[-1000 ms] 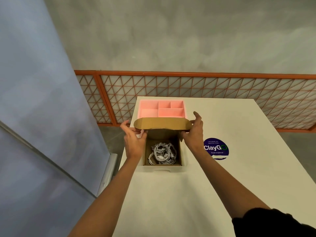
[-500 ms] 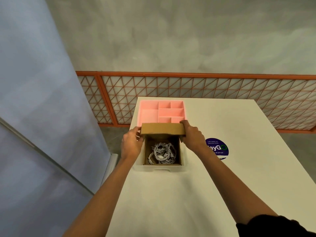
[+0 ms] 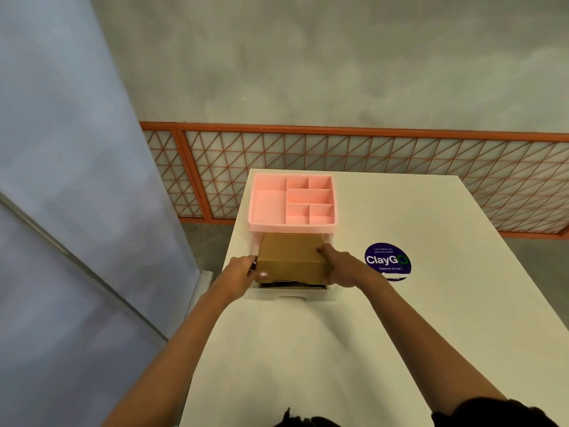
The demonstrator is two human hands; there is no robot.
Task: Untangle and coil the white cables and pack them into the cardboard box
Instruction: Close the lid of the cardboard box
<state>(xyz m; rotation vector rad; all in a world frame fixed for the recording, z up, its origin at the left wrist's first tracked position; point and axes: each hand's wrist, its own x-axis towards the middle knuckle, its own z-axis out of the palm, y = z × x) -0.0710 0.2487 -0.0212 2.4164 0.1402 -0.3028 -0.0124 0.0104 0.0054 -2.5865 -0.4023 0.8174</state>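
Cardboard dominates the far-left part of the white table [image 3: 338, 349]: a brown cardboard box [image 3: 292, 246] sits inside a white plastic drawer [image 3: 292, 293] that stands pulled out toward the near side from under a pink plastic organiser tray with six open compartments [image 3: 268, 201]. The box's hinged brown lid [image 3: 291, 272] is folded down over the opening and nearly flat, with only a thin dark slit showing along its near edge. What lies inside cannot be made out through that slit.

Both hands are on the lid. The left hand [image 3: 241, 271] grips its near-left corner, thumb pressed against the front flap. The right hand [image 3: 341, 269] grips the near-right corner, thumb laid on top and fingers curled round the side.

Just right of the right hand, a round dark-blue sticker reading "ClayGo" [image 3: 388, 261] lies flat on the table. Beyond the table's far edge runs an orange lattice railing [image 3: 369, 155] below a grey wall.
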